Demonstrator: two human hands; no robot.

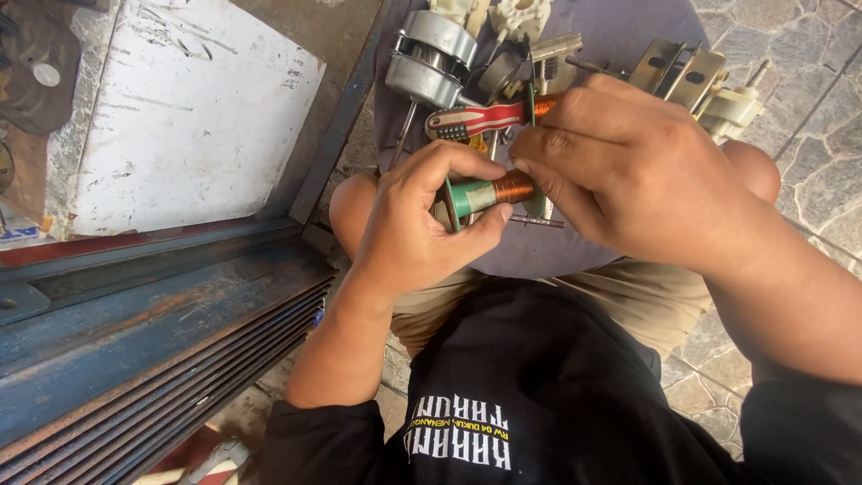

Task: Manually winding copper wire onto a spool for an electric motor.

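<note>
Counts, placed against the green spool (pixel 480 195):

- Green spools wound with copper wire: one, at centre.
- Hands: two. Left hand (pixel 413 229) on the spool's left end, right hand (pixel 620 171) on its right end.
- Red-handled tools (pixel 480 119): one, just above the spool.
- Round grey motor bodies (pixel 429 56): one, above and slightly left of the spool.
- White plastic gear-shaped parts (pixel 523 16): one, far above the spool.
- Cream switch-like parts (pixel 732 110): one, up and right of the spool.
- Small loose metal bits around the spool: too cluttered to count.
</note>
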